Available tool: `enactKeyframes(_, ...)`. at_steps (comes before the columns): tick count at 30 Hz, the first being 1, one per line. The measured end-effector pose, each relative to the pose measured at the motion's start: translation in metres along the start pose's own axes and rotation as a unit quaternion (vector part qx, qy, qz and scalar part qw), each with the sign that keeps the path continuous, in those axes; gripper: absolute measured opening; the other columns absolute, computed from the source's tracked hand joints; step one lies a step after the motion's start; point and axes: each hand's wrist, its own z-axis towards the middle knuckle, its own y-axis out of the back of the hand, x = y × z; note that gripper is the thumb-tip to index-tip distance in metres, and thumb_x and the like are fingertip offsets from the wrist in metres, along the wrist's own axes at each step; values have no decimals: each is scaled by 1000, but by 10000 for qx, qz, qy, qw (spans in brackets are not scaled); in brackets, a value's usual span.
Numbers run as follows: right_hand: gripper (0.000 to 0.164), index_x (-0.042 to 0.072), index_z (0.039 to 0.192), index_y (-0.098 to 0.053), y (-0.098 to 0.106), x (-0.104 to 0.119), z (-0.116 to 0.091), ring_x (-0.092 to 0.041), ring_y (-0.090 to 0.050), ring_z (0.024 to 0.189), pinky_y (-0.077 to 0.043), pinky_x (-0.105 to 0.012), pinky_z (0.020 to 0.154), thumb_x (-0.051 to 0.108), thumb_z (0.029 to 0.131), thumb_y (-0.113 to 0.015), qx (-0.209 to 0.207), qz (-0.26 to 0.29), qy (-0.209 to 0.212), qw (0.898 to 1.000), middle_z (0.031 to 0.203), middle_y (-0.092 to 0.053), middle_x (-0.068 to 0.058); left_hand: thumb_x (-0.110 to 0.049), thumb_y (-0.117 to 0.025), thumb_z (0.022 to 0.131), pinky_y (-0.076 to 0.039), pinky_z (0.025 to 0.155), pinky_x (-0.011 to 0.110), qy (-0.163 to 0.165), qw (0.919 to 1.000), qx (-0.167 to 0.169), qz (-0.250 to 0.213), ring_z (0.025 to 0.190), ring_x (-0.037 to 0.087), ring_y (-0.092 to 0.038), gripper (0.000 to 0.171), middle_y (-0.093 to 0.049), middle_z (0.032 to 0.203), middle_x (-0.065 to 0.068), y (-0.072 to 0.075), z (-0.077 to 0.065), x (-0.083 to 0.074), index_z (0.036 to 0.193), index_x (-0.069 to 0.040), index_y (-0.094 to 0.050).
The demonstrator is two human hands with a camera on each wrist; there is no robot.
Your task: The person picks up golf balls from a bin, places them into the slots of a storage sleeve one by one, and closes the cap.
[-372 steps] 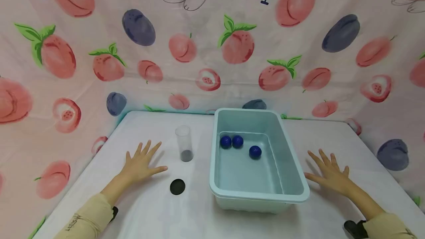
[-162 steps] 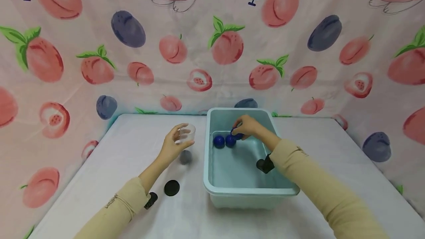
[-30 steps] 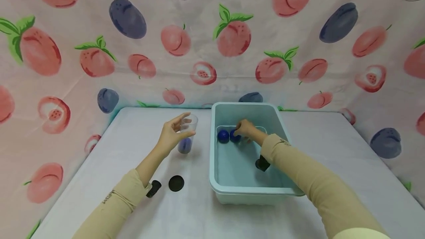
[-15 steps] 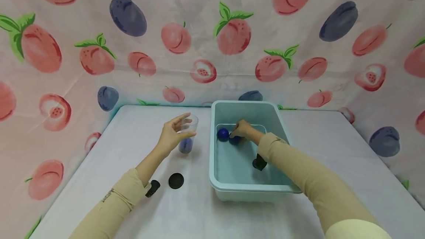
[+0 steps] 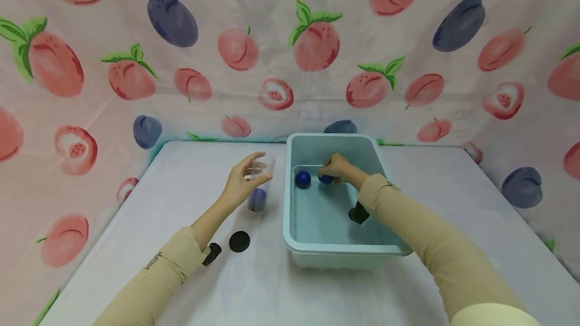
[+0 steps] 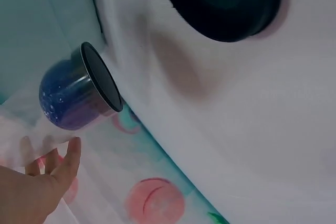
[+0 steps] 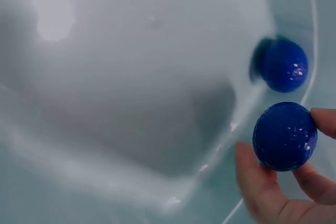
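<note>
My left hand [image 5: 240, 182] grips the upper part of a clear plastic tube [image 5: 270, 163], fingers and thumb curled round its sides. One blue golf ball [image 5: 257, 198] sits at the bottom of the tube, against its dark base [image 6: 102, 77]. Inside the pale blue bin [image 5: 288, 205], my right hand [image 5: 340, 167] pinches a second golf ball [image 7: 284, 136] between thumb and fingertips. A third golf ball [image 5: 302, 179] lies on the bin floor, left of the pinched one in the head view.
A round black disc [image 5: 239, 241] lies flat on the white table [image 5: 254, 286], nearer than the tube. The bin's raised walls surround the right hand. A fruit-print cloth [image 5: 272, 49] hangs behind the table.
Since the oldest frame, one golf ball has gone from bin to tube. In the last second, the right hand has drawn another ball away from the one beside it; the left hand keeps holding the tube.
</note>
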Motion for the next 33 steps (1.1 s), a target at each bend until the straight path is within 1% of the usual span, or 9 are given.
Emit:
enactKeyframes(6,38,-12,120,-51,6,1,-2,-41,-54,116,-54,-44,86,9,88,-56,-69,399,268,9988,127,-48,-29,-9,-70,84,-49,94,44,-211,9995,-22,-223,108,34,-59,58,-57,118,21,-6,6,-4,136,-7,-45)
enactKeyframes(10,37,-10,119,-49,6,3,-6,-41,-54,116,-53,-45,88,10,89,-57,-163,625,296,9975,127,-47,-29,-9,-70,84,-54,87,41,-126,9990,-19,-422,106,35,-61,60,-56,120,20,-9,7,-8,138,-10,-44)
enactKeyframes(14,40,-9,122,-49,1,12,-14,-39,-56,115,-52,-42,90,11,89,-57,-114,1028,245,9943,128,-47,-29,-10,-69,85,-52,89,42,-19,9991,20,-415,109,36,-59,61,-55,126,22,-7,5,-10,140,-11,-42)
enactKeyframes(20,45,-7,129,-46,-5,21,-19,-37,-56,117,-52,-39,91,12,90,-57,104,1769,158,9841,132,-47,-29,-8,-67,86,-51,91,44,30,9991,88,-409,112,37,-57,61,-54,131,24,-2,3,-9,141,-12,-41)
enactKeyframes(22,48,-6,128,-46,-2,18,-14,-37,-57,115,-55,-36,85,14,88,-61,225,2015,260,9789,132,-45,-30,-7,-68,86,-51,91,44,-13,9990,40,-453,110,37,-57,61,-55,129,24,-3,3,-9,140,-13,-41)
enactKeyframes(25,50,-6,130,-45,3,14,-12,-37,-55,118,-55,-35,85,16,88,-61,319,2287,245,9727,136,-41,-29,-7,-68,86,-50,93,44,-105,9981,55,-599,111,41,-56,61,-55,128,24,-8,6,-12,140,-12,-41)
enactKeyframes(28,48,-4,133,-44,8,16,-18,-37,-52,121,-54,-34,88,16,91,-57,361,2539,136,9665,139,-39,-27,-7,-68,86,-48,95,45,-147,9970,71,-755,114,43,-53,66,-54,128,24,-14,7,-14,144,-14,-37)
enactKeyframes(29,48,-4,136,-41,9,20,-24,-36,-49,126,-52,-34,92,15,93,-53,351,2573,21,9657,142,-37,-24,-7,-67,86,-48,96,45,-164,9970,66,-750,115,43,-53,68,-54,129,25,-15,7,-14,145,-14,-34)
enactKeyframes(33,48,-4,139,-37,12,30,-34,-36,-43,131,-48,-34,96,14,96,-49,535,2927,62,9547,146,-32,-24,-5,-68,85,-46,98,48,-86,9970,-97,-764,116,42,-53,72,-55,128,24,-16,6,-14,147,-14,-32)
